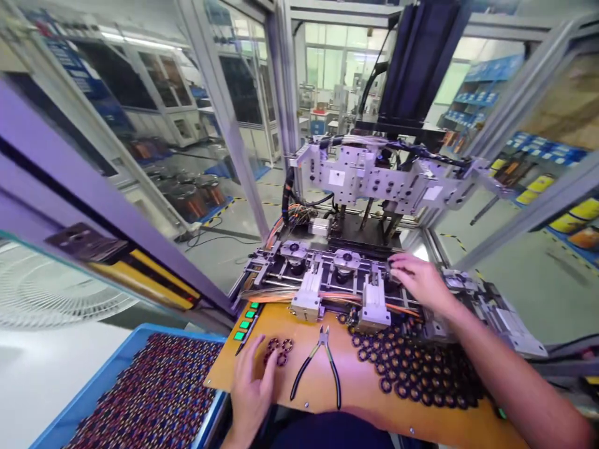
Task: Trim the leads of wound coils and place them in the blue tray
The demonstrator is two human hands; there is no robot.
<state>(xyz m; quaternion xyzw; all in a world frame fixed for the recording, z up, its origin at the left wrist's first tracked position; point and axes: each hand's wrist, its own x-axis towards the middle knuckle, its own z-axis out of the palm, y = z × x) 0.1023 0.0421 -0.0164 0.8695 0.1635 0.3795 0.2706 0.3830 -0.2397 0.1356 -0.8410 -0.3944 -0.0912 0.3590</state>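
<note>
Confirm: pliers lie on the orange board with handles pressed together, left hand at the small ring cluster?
Not quite: the head view shows the pliers with handles spread apart. They do lie on the orange board, left hand at the small ring cluster.

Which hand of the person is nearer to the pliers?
The left. The left hand is just to the left of the pliers; the right hand is farther away, beyond them to the right, at the machine.
</note>
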